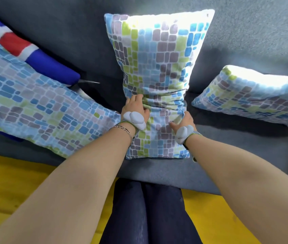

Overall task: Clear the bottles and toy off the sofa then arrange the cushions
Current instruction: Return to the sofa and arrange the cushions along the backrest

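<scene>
I see the middle cushion (159, 55) standing upright on the seat of the sofa (65, 32), its upper part leaning on the backrest. It stands between the left cushion (33, 103), which lies just beside it, and the right cushion (254, 99), which lies apart. My left hand (134, 110) grips the middle cushion at its waist with fingers curled into the bunched fabric, and my right hand (183, 122) grips the opposite edge at nearly the same height, fingers dug into the side and thumb on the front. A blue, red and white cushion (33, 55) lies behind the left cushion against the backrest.
</scene>
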The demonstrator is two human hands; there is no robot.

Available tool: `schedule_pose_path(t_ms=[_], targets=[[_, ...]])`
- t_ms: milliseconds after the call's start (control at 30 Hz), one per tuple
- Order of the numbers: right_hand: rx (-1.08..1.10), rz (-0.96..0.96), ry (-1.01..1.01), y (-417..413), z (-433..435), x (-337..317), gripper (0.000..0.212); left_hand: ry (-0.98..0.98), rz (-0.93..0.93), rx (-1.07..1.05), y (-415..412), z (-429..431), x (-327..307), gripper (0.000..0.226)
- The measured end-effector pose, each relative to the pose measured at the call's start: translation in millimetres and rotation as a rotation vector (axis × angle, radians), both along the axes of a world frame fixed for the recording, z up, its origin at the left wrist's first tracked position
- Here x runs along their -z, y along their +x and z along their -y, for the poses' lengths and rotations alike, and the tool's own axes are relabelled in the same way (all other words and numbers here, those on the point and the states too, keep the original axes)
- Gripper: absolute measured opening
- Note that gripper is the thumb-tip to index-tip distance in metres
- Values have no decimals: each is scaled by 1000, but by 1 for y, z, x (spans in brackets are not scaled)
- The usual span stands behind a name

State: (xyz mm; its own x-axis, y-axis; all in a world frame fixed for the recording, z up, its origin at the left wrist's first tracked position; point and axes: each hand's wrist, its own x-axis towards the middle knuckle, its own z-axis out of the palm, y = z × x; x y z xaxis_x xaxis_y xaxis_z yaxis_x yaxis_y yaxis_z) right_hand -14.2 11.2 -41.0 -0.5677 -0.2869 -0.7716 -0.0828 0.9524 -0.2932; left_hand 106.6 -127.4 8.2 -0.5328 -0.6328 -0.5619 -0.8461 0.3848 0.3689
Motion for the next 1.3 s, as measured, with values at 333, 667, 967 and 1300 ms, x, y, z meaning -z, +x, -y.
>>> schedule_pose_path(t_ms=[333, 667, 967, 1300], targets=[[141, 121, 68, -9, 0, 27, 104, 5, 26, 41, 8, -7, 35, 52], [278, 262, -272, 15, -36, -55, 81, -295, -141, 481, -35, -23, -35, 60], [57, 168, -206, -3, -75, -103, 29, -458, 245, 1142, -74, -19, -55, 49], [-358, -217, -123, -80, -80, -110, 54, -249, 374, 659, -81, -27, -56, 33]])
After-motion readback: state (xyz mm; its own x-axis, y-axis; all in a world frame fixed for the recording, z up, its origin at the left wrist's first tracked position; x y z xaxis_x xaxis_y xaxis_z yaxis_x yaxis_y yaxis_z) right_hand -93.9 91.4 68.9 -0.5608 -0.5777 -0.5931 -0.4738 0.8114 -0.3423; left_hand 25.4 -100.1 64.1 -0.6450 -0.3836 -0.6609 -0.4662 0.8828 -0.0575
